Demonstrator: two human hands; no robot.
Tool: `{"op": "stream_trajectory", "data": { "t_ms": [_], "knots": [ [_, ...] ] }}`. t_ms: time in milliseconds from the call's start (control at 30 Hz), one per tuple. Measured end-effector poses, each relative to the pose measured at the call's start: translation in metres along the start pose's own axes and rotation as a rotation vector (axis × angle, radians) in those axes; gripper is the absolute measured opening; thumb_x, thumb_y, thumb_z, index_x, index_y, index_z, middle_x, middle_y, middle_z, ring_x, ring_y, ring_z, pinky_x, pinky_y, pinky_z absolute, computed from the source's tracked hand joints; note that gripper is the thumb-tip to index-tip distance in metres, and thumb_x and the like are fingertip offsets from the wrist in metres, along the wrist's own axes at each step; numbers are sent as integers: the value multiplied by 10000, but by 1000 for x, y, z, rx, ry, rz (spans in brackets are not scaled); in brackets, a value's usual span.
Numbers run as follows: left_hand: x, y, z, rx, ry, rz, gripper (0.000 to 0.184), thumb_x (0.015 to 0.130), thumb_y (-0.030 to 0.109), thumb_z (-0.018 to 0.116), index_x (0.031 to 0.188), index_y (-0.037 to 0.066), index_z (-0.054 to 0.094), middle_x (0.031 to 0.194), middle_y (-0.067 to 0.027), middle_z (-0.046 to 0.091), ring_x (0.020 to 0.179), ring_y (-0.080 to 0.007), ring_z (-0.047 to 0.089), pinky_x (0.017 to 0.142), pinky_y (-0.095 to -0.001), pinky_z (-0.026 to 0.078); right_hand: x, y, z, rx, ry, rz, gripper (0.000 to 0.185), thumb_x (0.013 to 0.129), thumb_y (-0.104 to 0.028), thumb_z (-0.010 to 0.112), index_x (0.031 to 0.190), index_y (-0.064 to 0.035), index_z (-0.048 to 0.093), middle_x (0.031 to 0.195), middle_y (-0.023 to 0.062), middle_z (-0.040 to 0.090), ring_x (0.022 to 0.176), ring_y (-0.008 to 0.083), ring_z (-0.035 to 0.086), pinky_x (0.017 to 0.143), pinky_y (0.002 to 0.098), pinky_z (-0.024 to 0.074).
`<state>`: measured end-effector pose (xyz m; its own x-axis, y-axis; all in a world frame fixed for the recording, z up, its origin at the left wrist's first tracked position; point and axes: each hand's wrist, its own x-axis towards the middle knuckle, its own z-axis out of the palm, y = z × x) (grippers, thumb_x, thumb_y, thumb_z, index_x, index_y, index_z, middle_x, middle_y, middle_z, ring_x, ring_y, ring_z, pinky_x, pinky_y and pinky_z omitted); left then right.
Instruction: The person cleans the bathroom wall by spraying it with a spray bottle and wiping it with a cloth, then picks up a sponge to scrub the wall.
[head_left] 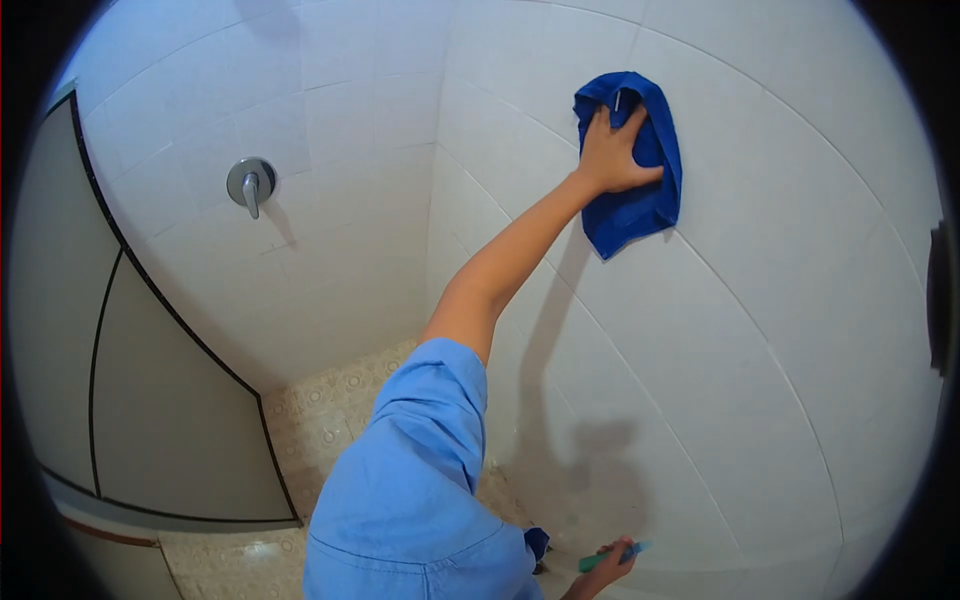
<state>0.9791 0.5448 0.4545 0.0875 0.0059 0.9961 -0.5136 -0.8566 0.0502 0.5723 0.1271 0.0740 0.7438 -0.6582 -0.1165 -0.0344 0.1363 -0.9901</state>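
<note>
My left hand (612,152) presses a blue cloth (632,215) against the white tiled wall (760,300), arm stretched out. Its fingers are spread over the cloth and the thumb points right. Low in the view, my right hand (608,572) is closed around a slim green thing with a light blue end (597,562). Its exact kind is too small to make out. A bit of dark blue material (537,543) shows beside the light blue sleeve (420,480), which hides most of it.
A chrome shower valve with a lever (251,187) sticks out of the left wall. Grey panels with a black frame (180,370) stand at the left. Patterned beige floor tiles (335,425) show below. A dark fixture (940,300) sits at the right edge.
</note>
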Motion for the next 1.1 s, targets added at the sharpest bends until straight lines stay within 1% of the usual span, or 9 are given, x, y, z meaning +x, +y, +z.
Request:
{"op": "stream_trajectory", "data": {
  "t_ms": [33, 133, 200, 433, 567, 667, 767, 867, 1100],
  "knots": [
    [5, 93, 7, -43, -90, -26, 1104, 671, 604, 781, 1562, 95, 375, 1477, -387, 394, 1376, -582, 341, 1170, -574, 291, -9, 43, -65, 75, 105, 3, 152, 970, -176, 693, 999, -62, 598, 760, -8, 509, 605, 98, 485, 537, 251, 397],
    [-8, 52, -1, 28, -285, -128, 1143, 699, 611, 747, 1604, 92, 279, 1506, -361, 394, 1400, -575, 331, 1187, -554, 285, -12, 135, -62, 120, 147, 79, 211, 940, -222, 732, 1021, -63, 619, 759, 9, 538, 630, 143, 526, 565, 302, 444],
    [-9, 40, 22, 48, -287, -56, 1145, 701, 626, 731, 1591, 57, 289, 1504, -343, 411, 1384, -558, 367, 1186, -541, 295, -17, 175, -68, -52, 121, 187, 294, 1030, -253, 594, 1154, 13, 607, 1101, 164, 647, 948, 285, 586, 838, 466, 493],
    [26, 81, 14, 25, -435, 80, 1150, 692, 631, 728, 1594, 79, 275, 1461, -356, 446, 1360, -544, 403, 1144, -523, 372, -72, 270, -56, -125, 331, -22, 336, 1038, -311, 588, 1019, 18, 654, 955, 155, 678, 873, 305, 591, 830, 492, 478],
    [53, 104, 51, -78, -440, 138, 1193, 660, 713, 735, 1589, 105, 302, 1458, -402, 421, 1351, -547, 414, 1147, -528, 362, -88, 240, -22, -4, 369, 48, 333, 1038, -305, 583, 1017, 20, 655, 946, 149, 677, 855, 289, 594, 812, 478, 487],
    [57, 111, 63, -223, -496, 132, 1179, 677, 681, 735, 1595, 96, 281, 1485, -387, 409, 1388, -557, 364, 1181, -537, 310, -111, 221, 33, 75, 324, 100, 262, 1023, -246, 606, 999, 13, 640, 905, 115, 661, 817, 244, 594, 766, 441, 500],
    [58, 115, 71, -410, -347, 132, 1121, 732, 624, 710, 1602, 80, 258, 1553, -389, 328, 1461, -553, 256, 1239, -561, 140, -92, 229, 69, 155, 102, 78, 165, 999, -167, 637, 991, -2, 624, 882, 82, 641, 790, 203, 577, 732, 388, 498],
    [57, 123, 79, -387, -110, 222, 1108, 756, 610, 704, 1600, 55, 249, 1572, -395, 288, 1483, -544, 234, 1236, -581, 118, -70, 256, 101, 178, -86, 14, 110, 973, -98, 661, 984, -1, 612, 872, 52, 634, 772, 176, 556, 711, 357, 478],
    [20, 182, 57, -393, 76, 491, 1073, 743, 549, 719, 1554, -7, 290, 1552, -365, 336, 1473, -498, 268, 1204, -628, 105, 3, 241, 104, -472, -494, -314, 238, 974, -176, 690, 1124, 1, 638, 851, 149, 634, 749, 231, 563, 684, 359, 456]
  ]
}}
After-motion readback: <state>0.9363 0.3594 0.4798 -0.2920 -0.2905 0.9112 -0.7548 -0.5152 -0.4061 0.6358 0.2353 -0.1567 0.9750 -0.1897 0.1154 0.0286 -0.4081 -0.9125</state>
